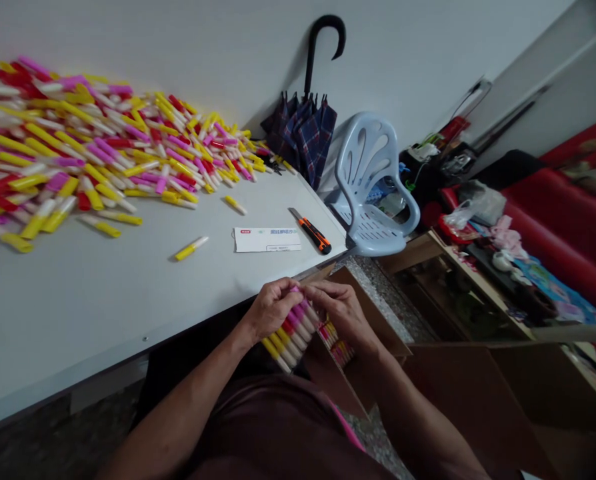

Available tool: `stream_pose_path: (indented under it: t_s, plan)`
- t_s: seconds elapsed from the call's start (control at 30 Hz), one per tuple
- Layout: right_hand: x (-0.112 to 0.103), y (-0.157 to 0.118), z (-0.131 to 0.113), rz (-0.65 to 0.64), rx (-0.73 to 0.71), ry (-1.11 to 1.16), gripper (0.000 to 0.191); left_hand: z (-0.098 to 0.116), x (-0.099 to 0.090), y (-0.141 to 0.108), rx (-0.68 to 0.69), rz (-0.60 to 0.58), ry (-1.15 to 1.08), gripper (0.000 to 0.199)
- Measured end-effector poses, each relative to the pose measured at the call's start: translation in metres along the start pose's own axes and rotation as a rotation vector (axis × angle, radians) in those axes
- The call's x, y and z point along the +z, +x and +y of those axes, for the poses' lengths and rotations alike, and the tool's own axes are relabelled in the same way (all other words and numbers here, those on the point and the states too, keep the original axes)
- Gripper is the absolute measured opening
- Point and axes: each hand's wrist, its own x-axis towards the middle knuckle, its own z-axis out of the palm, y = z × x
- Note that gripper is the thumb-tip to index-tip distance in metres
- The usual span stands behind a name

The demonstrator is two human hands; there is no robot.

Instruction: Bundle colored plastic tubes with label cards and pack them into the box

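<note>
Capped tubes (pixel 289 339), one flat row: yellow, red and pink ends, white bodies; fingers cover part, so exact count can't be told. Row sits between both hands, just off the near table edge. Left hand (pixel 271 310): one, thumb and fingers closed on the row's upper side. Right hand (pixel 342 312): one, fingertips narrow, pinching the pink end.

One big loose pile (pixel 143 150) on the table, too many to count, same colors. Two yellow loose tubes (pixel 191 249) lie apart from it. One orange-black cutter (pixel 314 233), blade out, beside one printed white card (pixel 267 241).

Table (pixel 103 300): white, smooth, one screw visible near the front edge. One plaid umbrella (pixel 301 130), handle up, against the pale wall (pixel 188 40). One light-blue plastic chair (pixel 373 227) past the table end. Cardboard box (pixel 373 310) by the right hand, more tubes inside. Red seat (pixel 553 213) far right, speckled floor below.
</note>
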Motion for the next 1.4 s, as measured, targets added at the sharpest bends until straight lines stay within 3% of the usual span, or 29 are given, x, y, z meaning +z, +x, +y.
stream_pose_path:
  t_s: [0.1,0.2,0.33,0.47,0.57,0.67,0.8,0.93,1.0,1.1,1.17,1.27,1.4]
  plan:
    - [0.008,-0.003,0.004,0.044,-0.066,-0.047,0.024,-0.006,-0.002,-0.005,-0.063,0.043,-0.056,0.023]
    - [0.014,-0.01,0.018,0.022,-0.028,-0.029,0.031,-0.021,-0.007,-0.017,-0.114,0.011,-0.036,0.027]
    - [0.017,-0.017,0.045,-0.026,0.074,-0.018,0.044,-0.048,-0.012,-0.032,-0.109,0.051,0.083,0.031]
    - [0.018,-0.017,0.049,-0.009,0.02,-0.04,0.05,-0.063,-0.009,-0.038,-0.093,0.095,0.04,0.037]
    - [0.019,-0.017,0.034,0.039,-0.022,-0.021,0.05,-0.055,-0.007,-0.039,-0.043,0.053,0.021,0.042]
    - [0.018,-0.018,0.016,0.035,-0.011,0.028,0.048,-0.034,-0.008,-0.038,0.007,0.038,0.021,0.04]
    - [0.014,-0.015,0.005,-0.091,-0.031,-0.01,0.039,-0.005,-0.013,-0.034,0.051,0.062,0.035,0.033]
    - [0.015,-0.008,0.008,-0.172,-0.08,-0.087,0.039,0.004,-0.019,-0.03,0.087,0.069,0.155,0.025]
    - [0.02,-0.007,0.01,-0.132,-0.091,-0.069,0.041,0.005,-0.02,-0.029,0.084,0.059,0.192,0.025]
    - [0.026,-0.008,0.005,-0.011,-0.083,-0.02,0.041,0.007,-0.021,-0.032,0.013,0.044,0.06,0.032]
    - [0.026,-0.005,0.001,0.103,-0.075,0.02,0.039,0.007,-0.024,-0.039,-0.051,-0.039,-0.054,0.04]
    - [0.02,0.008,0.002,0.235,-0.077,0.169,0.033,-0.001,-0.037,-0.051,-0.136,-0.16,-0.025,0.048]
    - [0.009,0.019,0.016,0.292,-0.018,0.313,0.033,-0.025,-0.055,-0.062,-0.178,0.0,-0.09,0.04]
